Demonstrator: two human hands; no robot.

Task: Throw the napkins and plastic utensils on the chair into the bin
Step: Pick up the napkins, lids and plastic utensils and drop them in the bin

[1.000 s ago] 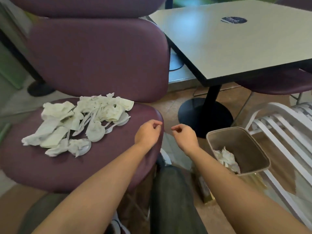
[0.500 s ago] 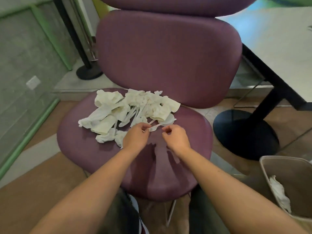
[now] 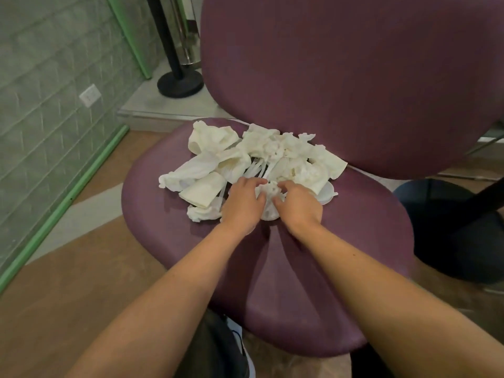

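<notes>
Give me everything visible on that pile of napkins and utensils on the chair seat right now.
The pile is off-white: crumpled and folded paper napkins heaped over translucent white plastic utensils, whose handles show at its middle. It sits on the purple chair seat, toward the back, near the backrest. At its near edge the left hand and right hand curl their fingers around a crumpled napkin, with a plastic piece below it.
</notes>
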